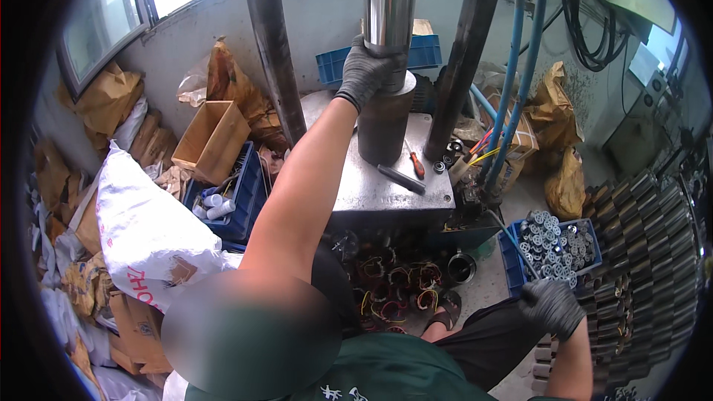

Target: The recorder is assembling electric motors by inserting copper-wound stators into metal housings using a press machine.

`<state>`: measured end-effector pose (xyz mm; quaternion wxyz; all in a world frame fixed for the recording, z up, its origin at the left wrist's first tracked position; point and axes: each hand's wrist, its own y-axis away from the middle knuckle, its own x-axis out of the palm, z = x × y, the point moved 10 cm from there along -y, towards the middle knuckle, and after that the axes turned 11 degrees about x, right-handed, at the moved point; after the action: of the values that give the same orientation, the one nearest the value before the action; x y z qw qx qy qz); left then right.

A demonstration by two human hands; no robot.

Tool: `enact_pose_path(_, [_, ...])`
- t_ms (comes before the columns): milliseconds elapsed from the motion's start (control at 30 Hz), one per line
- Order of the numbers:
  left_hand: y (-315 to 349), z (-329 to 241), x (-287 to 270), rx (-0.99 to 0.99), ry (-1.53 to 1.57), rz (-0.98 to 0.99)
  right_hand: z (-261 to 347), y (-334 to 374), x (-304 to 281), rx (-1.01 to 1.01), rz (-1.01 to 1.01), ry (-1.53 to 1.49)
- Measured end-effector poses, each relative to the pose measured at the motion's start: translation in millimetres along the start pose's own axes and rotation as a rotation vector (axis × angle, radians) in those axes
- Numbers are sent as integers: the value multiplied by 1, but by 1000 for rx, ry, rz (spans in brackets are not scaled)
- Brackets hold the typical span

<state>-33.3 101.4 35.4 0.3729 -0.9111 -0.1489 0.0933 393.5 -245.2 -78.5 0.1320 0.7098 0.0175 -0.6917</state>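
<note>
My left hand [367, 70], in a dark grey glove, is stretched far forward and curls round the lower end of a shiny metal cylinder [389, 11]. That cylinder stands upright above a thick dark round block [382, 134] on a metal press table [349, 189]. In its dark glove, my right hand [553, 307] is closed at the end of a thin lever rod [515, 243] low on the right. A screwdriver [417, 165] with an orange handle and a dark bar [401, 178] lie on the table by the block.
Dark press columns [273, 52] and blue hoses [518, 74] flank the table. A blue crate [512, 263] of silvery round parts stands right, beside stacked dark metal cylinders [639, 252]. At left are a white sack [141, 223] and a wooden box [212, 141]. Wired parts [394, 282] cover the floor.
</note>
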Motion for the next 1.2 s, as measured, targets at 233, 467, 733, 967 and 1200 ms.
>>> enact_pose_path(233, [-8,3,0,-69,-49,65,-2,19,10,202,-215,-188])
enact_pose_path(467, [-1,-2,2,-87,-42,78,-3,23,1,228,-323,-229])
enact_pose_path(733, [0,-6,-1,-105,-135,76,-10,25,4,233,-317,-311])
enact_pose_path(967, [1,-9,2,-93,-46,92,-12,26,6,258,-332,-317])
enact_pose_path(1200, [-1,-4,0,-120,-60,86,-12,27,4,257,-352,-315])
